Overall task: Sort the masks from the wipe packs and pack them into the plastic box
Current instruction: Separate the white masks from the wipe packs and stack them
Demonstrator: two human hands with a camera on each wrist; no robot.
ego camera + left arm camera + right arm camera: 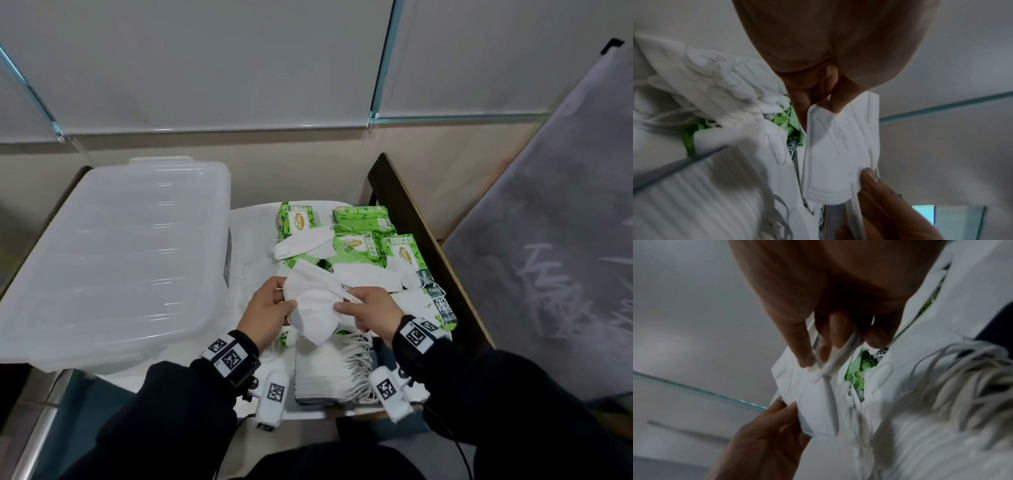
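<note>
Both hands hold one white folded mask (313, 303) above the pile. My left hand (269, 310) pinches its left edge between thumb and fingers; in the left wrist view the mask (840, 146) hangs from that pinch. My right hand (368, 306) pinches its right end and ear loop; the right wrist view shows the loop (838, 350) between its fingers. A neat stack of masks (329, 370) lies just below the hands. Green wipe packs (359, 246) and loose masks (305, 245) lie mixed beyond. The clear plastic box (113, 260) sits at left with its lid on.
Everything lies on a white table (253, 226) with a dark wooden frame (421, 219) along its right side. A grey wall panel (561, 219) leans at the right. A wall rises behind the table.
</note>
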